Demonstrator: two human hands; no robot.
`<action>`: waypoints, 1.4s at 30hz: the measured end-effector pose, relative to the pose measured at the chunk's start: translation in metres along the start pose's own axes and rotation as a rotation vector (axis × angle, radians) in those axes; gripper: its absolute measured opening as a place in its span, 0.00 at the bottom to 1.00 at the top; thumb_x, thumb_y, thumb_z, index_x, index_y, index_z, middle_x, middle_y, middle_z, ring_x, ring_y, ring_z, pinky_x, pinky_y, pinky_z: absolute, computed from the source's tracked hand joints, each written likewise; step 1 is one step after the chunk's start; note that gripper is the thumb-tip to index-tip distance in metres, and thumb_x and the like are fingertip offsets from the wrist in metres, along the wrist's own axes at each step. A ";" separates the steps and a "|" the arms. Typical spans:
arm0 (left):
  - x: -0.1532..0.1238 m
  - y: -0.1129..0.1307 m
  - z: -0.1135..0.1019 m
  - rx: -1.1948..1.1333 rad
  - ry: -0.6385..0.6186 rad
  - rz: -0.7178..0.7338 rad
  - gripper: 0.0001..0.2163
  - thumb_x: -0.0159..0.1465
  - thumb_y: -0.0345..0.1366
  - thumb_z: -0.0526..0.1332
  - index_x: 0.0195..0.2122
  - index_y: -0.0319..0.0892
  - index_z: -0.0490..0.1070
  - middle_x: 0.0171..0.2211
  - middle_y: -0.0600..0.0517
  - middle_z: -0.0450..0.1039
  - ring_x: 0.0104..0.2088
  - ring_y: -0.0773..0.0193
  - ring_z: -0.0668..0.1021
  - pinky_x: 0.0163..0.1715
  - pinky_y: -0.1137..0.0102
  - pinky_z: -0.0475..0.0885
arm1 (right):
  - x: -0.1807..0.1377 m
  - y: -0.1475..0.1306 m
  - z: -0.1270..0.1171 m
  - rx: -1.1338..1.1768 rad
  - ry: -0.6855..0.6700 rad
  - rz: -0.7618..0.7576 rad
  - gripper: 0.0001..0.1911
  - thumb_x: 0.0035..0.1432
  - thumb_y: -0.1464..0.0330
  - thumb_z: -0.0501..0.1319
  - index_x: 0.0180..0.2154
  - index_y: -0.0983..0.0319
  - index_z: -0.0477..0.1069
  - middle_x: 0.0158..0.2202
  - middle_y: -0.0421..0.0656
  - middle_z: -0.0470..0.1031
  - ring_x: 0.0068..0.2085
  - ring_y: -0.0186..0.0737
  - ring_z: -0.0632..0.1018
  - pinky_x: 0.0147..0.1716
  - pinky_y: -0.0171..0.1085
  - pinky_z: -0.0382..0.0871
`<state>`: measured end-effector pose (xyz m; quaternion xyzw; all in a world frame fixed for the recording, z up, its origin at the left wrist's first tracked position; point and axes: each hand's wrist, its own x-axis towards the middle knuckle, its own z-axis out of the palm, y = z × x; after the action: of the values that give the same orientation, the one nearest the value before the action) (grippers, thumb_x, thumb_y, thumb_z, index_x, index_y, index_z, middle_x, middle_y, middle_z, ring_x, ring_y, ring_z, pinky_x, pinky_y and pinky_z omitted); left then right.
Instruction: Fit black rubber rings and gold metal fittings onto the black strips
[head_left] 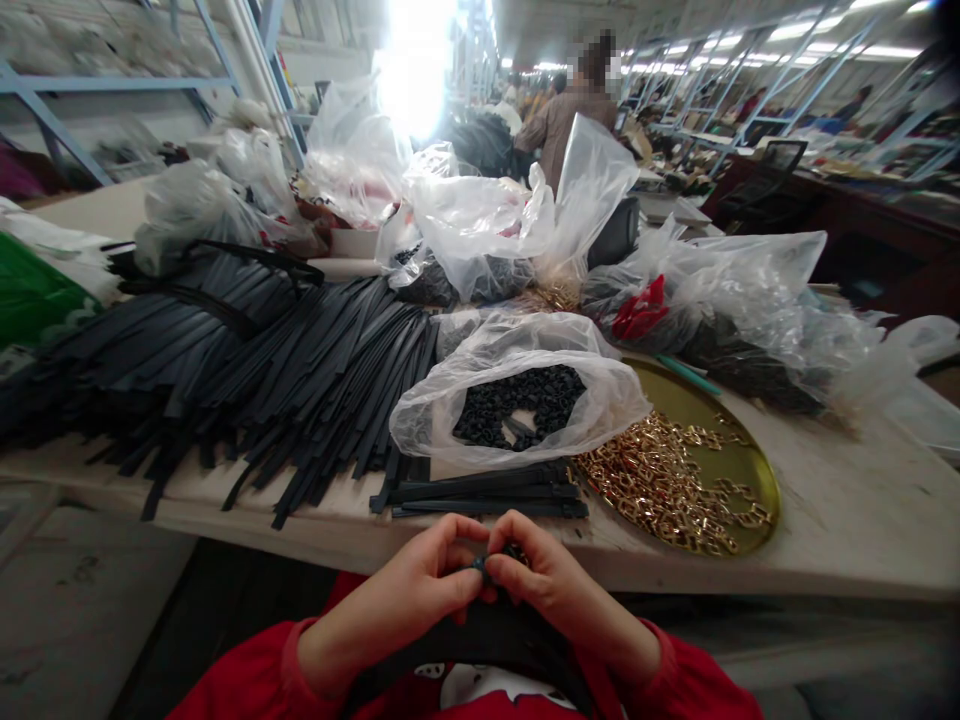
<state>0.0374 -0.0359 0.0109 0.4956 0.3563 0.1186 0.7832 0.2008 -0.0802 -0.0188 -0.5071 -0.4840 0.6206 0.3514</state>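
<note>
My left hand [420,585] and my right hand [551,580] meet just below the table's front edge, fingers pinched together on a small dark piece [484,565] between them. A black strap [480,640] runs from under my hands down into my lap. Straight ahead lies a short stack of black straps [487,493] and an open clear bag of small black loops [525,400]. To the right is a gold tray [675,400] holding several gold buckles [667,480].
A large heap of black straps [225,370] covers the table's left half. Clear plastic bags [480,220] of parts crowd the back. A person in a brown top [562,120] stands far behind. Bare table top [862,500] shows at right.
</note>
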 end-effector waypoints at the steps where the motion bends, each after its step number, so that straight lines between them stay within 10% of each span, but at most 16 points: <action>1: 0.000 0.000 0.001 0.004 -0.009 0.001 0.14 0.55 0.33 0.57 0.42 0.38 0.59 0.29 0.52 0.70 0.29 0.68 0.71 0.23 0.76 0.61 | 0.000 0.001 0.000 0.038 -0.012 0.031 0.11 0.54 0.61 0.57 0.29 0.61 0.60 0.22 0.35 0.67 0.21 0.29 0.63 0.20 0.29 0.54; 17: 0.000 -0.011 -0.001 0.154 -0.003 -0.093 0.17 0.56 0.34 0.56 0.47 0.39 0.59 0.26 0.56 0.68 0.19 0.74 0.64 0.18 0.78 0.56 | -0.013 0.005 -0.003 -0.344 -0.043 -0.147 0.04 0.56 0.73 0.51 0.30 0.60 0.61 0.26 0.36 0.64 0.27 0.32 0.64 0.25 0.31 0.55; 35: -0.010 -0.017 0.008 0.358 0.024 -0.045 0.15 0.58 0.35 0.54 0.47 0.39 0.62 0.33 0.51 0.75 0.29 0.66 0.74 0.24 0.76 0.63 | -0.028 0.011 -0.001 -0.329 -0.082 -0.097 0.03 0.59 0.69 0.51 0.33 0.60 0.62 0.28 0.38 0.66 0.29 0.33 0.65 0.28 0.32 0.58; 42: -0.015 -0.014 -0.002 0.584 -0.095 -0.105 0.15 0.61 0.38 0.49 0.28 0.38 0.72 0.25 0.54 0.73 0.24 0.69 0.69 0.24 0.77 0.61 | -0.030 0.008 -0.002 -0.219 -0.117 -0.031 0.09 0.60 0.65 0.50 0.41 0.60 0.62 0.32 0.40 0.68 0.32 0.36 0.68 0.31 0.33 0.61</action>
<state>0.0228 -0.0497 0.0051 0.6857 0.3634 -0.0531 0.6284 0.2104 -0.1093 -0.0175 -0.4979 -0.5763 0.5869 0.2748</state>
